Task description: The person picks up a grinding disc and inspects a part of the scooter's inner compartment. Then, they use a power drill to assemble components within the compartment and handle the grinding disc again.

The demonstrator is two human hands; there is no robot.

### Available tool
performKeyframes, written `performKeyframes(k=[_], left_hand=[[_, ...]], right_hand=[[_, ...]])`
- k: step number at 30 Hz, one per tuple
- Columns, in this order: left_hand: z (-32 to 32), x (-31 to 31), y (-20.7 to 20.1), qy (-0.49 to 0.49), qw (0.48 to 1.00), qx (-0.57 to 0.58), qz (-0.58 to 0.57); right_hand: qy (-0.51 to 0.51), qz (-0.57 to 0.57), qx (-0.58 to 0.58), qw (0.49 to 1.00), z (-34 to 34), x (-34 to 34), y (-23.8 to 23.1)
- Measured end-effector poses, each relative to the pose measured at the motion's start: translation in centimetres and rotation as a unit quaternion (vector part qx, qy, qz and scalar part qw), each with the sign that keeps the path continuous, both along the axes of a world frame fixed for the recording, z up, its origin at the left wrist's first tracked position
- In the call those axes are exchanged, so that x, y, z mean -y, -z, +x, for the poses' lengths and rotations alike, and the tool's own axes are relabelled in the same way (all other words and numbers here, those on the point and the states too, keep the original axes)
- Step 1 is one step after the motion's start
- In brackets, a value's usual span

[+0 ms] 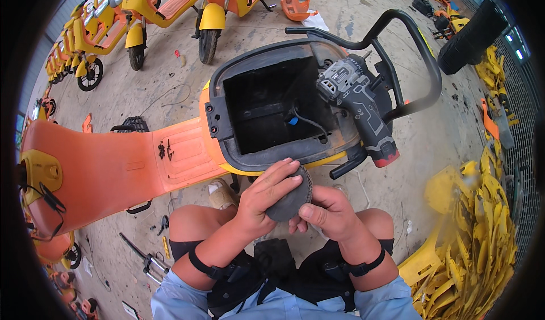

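Between my two hands is a dark grey round disc with a ridged edge, tilted, held in front of the scooter's near side. My left hand [262, 200] is closed on the disc [290, 202] from the left, fingers lying over its upper face. At its right edge, my right hand [332, 211] grips with thumb and bent fingers. Just beyond lies the orange and yellow scooter [108, 175], its black storage compartment [217, 87] uncovered. A thin cable with a blue connector [293, 121] shows inside. A cordless drill [363, 107] rests across the compartment's right end, beside the black tube rack [427, 64].
Small dark screws [166, 150] lie on the scooter's footboard. Yellow panels [465, 257] are heaped at the right. Parked scooters [164, 5] line the far left. A screwdriver [180, 58] and an orange shell [296, 5] lie on the concrete floor.
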State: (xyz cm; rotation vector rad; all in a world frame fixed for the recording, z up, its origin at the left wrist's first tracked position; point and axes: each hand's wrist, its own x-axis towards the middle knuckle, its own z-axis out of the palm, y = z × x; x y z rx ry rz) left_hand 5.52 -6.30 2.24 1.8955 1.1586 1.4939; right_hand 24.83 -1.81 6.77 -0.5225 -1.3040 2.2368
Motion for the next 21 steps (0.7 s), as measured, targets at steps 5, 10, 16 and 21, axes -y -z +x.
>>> performKeyframes(k=[5,10,16,21], left_hand=[[0.2,0.4,0.0,-0.007,1.0,0.013,-0.01],[0.4,0.8,-0.6,-0.023,0.999,0.017,-0.033],[0.8,1.4,-1.2,-0.03,0.996,0.032,-0.075],[0.8,1.5,-1.2,-0.038,0.995,0.033,-0.088]], right_hand=[[0.008,-0.012,-0.021,1.0,-0.2,0.3,0.4],[0.015,-0.023,-0.023,0.999,-0.5,0.5,0.5],[0.021,-0.027,-0.036,0.999,-0.5,0.8,0.9],[0.026,-0.036,-0.029,0.999,-0.7,0.9,0.9]])
